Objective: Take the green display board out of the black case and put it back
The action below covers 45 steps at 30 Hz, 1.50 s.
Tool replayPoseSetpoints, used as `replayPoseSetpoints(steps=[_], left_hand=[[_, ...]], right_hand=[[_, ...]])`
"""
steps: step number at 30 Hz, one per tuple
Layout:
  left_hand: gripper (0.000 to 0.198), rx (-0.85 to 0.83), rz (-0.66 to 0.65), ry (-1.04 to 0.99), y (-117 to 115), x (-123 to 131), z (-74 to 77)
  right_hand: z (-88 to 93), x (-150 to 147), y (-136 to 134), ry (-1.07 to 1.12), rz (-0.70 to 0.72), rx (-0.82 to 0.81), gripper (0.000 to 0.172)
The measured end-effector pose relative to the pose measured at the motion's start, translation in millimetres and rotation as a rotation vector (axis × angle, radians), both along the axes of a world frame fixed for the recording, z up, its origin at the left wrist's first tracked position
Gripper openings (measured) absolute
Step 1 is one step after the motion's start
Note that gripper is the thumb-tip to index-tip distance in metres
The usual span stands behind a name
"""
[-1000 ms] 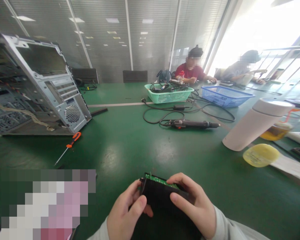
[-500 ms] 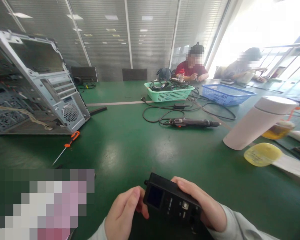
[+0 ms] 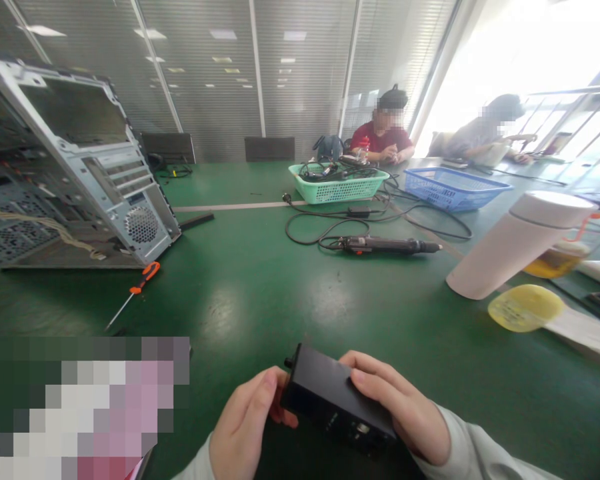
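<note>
You have one black box (image 3: 337, 387) in front of you, over the green table (image 3: 260, 287). Your right hand (image 3: 403, 407) grips its right end; your left hand (image 3: 247, 417), with curled fingers, is at the other end, and I cannot tell if it pinches something. Beyond are one power tool (image 3: 385, 245), one screwdriver (image 3: 137, 290), two baskets (image 3: 340, 192).

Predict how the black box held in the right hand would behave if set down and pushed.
The black box will probably feel stiff, as its faces look flat and its edges straight. Its blocky shape suggests it would slide rather than roll. Its smooth-looking top may feel slippery under the right hand.
</note>
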<state>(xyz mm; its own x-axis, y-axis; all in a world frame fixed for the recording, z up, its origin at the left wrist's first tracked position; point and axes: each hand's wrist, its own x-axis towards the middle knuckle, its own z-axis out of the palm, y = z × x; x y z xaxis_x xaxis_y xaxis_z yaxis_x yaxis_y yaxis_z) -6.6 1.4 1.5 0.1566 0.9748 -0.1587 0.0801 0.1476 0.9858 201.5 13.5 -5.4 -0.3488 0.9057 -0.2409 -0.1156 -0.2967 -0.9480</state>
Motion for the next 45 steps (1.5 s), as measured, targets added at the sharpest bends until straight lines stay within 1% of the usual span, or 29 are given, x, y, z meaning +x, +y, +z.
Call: replayPoseSetpoints(steps=[1,3,5,7,9,12,17,19,22,25,30,36,39,45], left_hand=[[0.065,-0.015,-0.018,-0.002,1.5,-2.2,-2.5],[0.069,-0.073,-0.098,-0.014,4.3,-6.2,-7.0],[0.067,-0.074,-0.087,-0.007,5.5,-8.2,-9.5],[0.065,-0.061,-0.08,-0.007,4.6,-6.9,-8.4],[0.063,-0.039,-0.04,-0.003,1.9,-2.6,-3.7],[0.059,-0.014,0.078,-0.005,-3.4,6.6,7.0],[0.041,-0.055,0.257,-0.047,-10.1,18.6,21.5],[0.036,-0.063,0.281,-0.06,-11.2,21.1,24.8],[0.032,-0.068,0.266,-0.065,-11.0,22.5,27.8],[0.031,-0.066,0.253,-0.049,-9.8,21.8,28.2],[0.037,-0.04,0.223,-0.012,-8.8,18.8,24.4],[0.048,-0.057,0.231,-0.01,-9.8,16.9,19.0],[0.053,-0.032,0.215,-0.016,-10.0,16.9,18.3],[0.052,-0.025,0.201,-0.012,-9.0,16.7,19.8]], right_hand=[[1.7,-0.4,0.2,0.004,0.015,-0.017,0.056],[6.6,-1.1,0.9,0.0,0.049,-0.04,0.061],[11.9,-1.3,1.9,-0.028,0.082,-0.041,0.065],[15.6,-1.1,2.6,-0.05,0.098,-0.035,0.068],[16.8,-0.6,2.6,-0.057,0.105,-0.036,0.068],[15.9,-0.1,1.5,-0.056,0.099,-0.039,0.069],[17.5,-0.5,0.6,-0.058,0.095,-0.034,0.067],[18.6,-1.4,0.5,-0.058,0.093,-0.027,0.066],[16.1,-3.0,0.0,-0.055,0.074,-0.016,0.063],[7.4,-4.2,-0.7,-0.032,0.036,-0.002,0.058],[-5.4,-4.1,-0.9,-0.01,0.001,0.017,0.053],[-6.4,-4.6,-0.9,-0.009,-0.002,0.029,0.051],[-6.4,-5.2,-1.0,-0.009,-0.005,0.027,0.052],[-3.9,-5.2,-1.2,-0.011,-0.004,0.016,0.055]])
